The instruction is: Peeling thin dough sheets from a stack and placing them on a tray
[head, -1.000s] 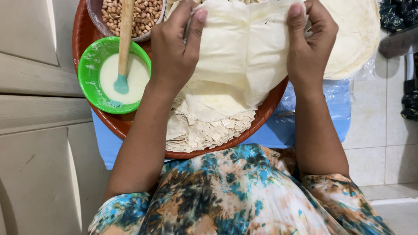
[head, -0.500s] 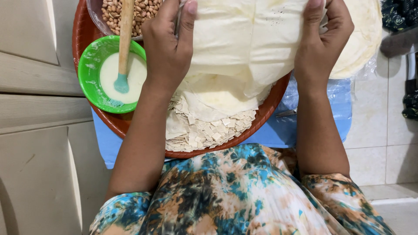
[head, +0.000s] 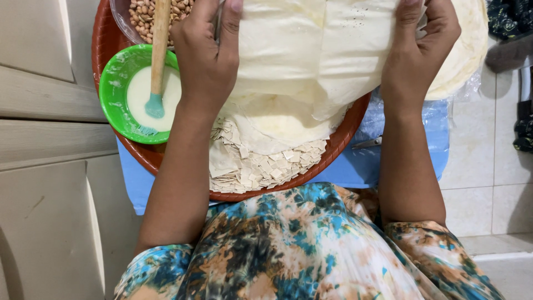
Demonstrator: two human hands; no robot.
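Observation:
My left hand (head: 208,55) and my right hand (head: 419,47) each grip a side of a thin, pale dough sheet (head: 311,55), holding it up over a round red-brown tray (head: 338,147). Beneath the sheet lie more pale sheets and a heap of small cut dough squares (head: 261,166) at the tray's near edge. A green bowl (head: 119,78) of white paste sits on the tray's left, with a wooden-handled brush (head: 158,53) whose teal tip rests in the paste. A clear bowl of peanuts (head: 147,16) stands behind it.
The tray rests on a blue stool (head: 355,172) in front of my lap in a patterned dress. A stack of round dough sheets (head: 466,50) in plastic lies at the right. Beige cabinet doors (head: 44,166) stand left, tiled floor right.
Both hands have carried the dough sheet further away, toward the top of the view, uncovering more of the sheets and cut squares below.

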